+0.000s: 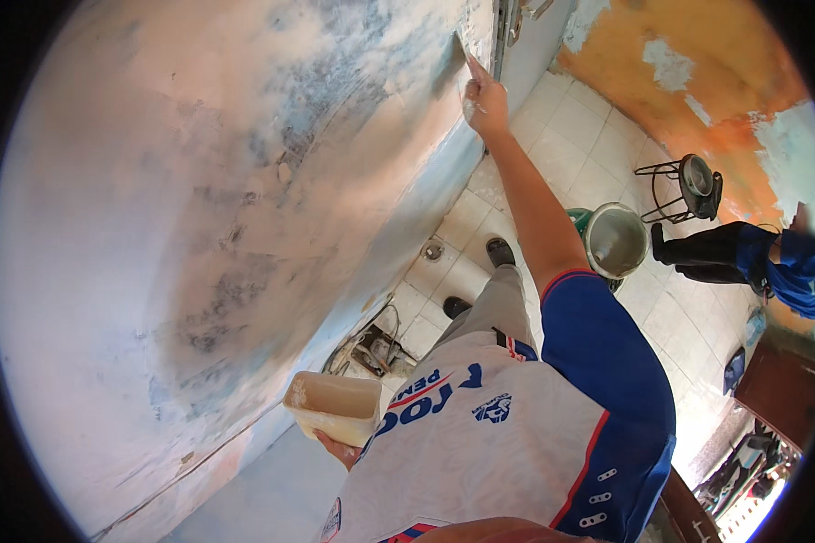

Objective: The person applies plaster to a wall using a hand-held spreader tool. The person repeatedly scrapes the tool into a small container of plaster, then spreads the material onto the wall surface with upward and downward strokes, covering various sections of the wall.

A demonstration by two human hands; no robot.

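My right hand [485, 104] reaches far up and forward, its fingers closed around a thin putty knife [465, 51] whose end meets the wall near a vertical edge. The blade itself is barely visible. Pale, patchy plaster with blue and dark stains covers the wall [244, 181]. Low at my left side, my left hand [340, 450] grips a cream plastic tub [335, 418] from beneath. The tub's open top faces the wall, and pale residue coats its inside; how full it is I cannot tell.
On the tiled floor [462, 222] to my right stands a bucket [617, 240] with grey paste. Behind it are a metal stool [675, 185] bearing a round pot and another person [743, 258] in dark trousers. A box with cables [378, 351] lies by the wall's foot.
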